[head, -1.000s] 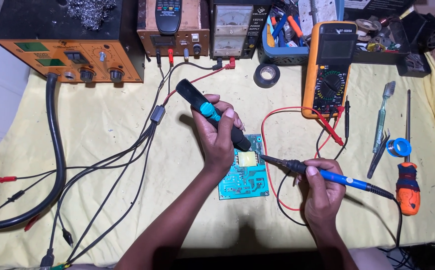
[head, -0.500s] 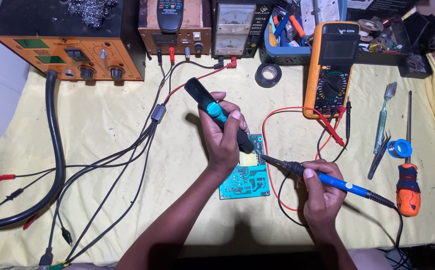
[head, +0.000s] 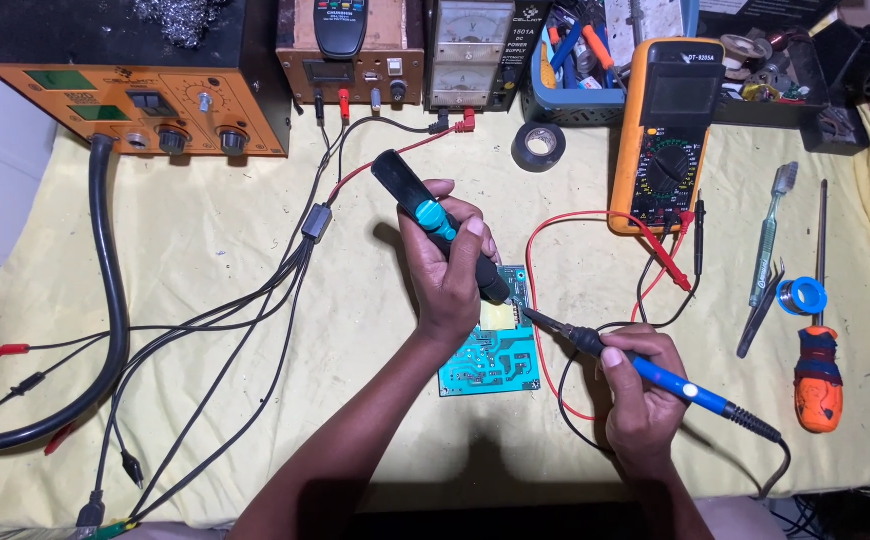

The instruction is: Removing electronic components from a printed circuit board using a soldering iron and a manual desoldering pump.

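Note:
A green circuit board (head: 490, 362) lies on the yellow cloth (head: 205, 260) in the middle of the bench, with a yellow part on its upper edge. My left hand (head: 450, 270) grips a black and teal desoldering pump (head: 435, 222), its tip down on the board's top. My right hand (head: 640, 390) holds a blue-handled soldering iron (head: 655, 372) like a pen. The iron's tip meets the board right beside the pump's tip.
An orange multimeter (head: 667, 135) with red and black leads stands right of the board. A black tape roll (head: 539, 146) lies behind it. Bench power units (head: 145, 85) line the back. A toothbrush (head: 770, 230), tweezers (head: 761, 312), solder spool (head: 801, 296) and orange screwdriver (head: 819, 375) lie at right. Cables trail left.
Both hands have stayed on the board. The pump and the iron tip have shifted only slightly; the view has moved a little.

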